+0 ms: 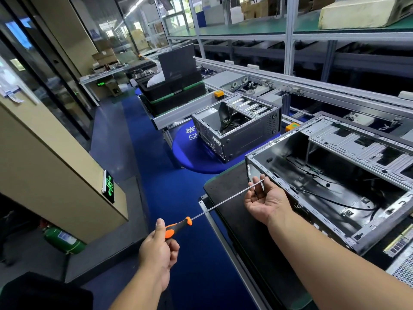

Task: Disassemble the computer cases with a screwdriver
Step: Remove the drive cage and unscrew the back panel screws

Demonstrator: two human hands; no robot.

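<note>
Left hand [159, 247] is gripping the orange-and-black handle of the screwdriver [178, 227], fingers curled round it, thumb lying along the top. The long shaft is running up and to the right, away from the body, with its tip at the near-left corner of the big open computer case [335, 175] lying on the dark bench [234, 198]. Right hand [266, 203] is sitting palm-up just beside that corner, fingers loosely curled around the tip end of the shaft; looks like it is steadying the tip or catching a screw, but I can't tell whether anything is in it. The case is lying to the right of both hands, its long axis running from near right to far left, and the right hand is much nearer to it. A second, smaller case [237, 128] is sitting farther back on a blue round stand [190, 157], well apart. My read: the next move depends on keeping the shaft in line with the corner screw hole.
</note>
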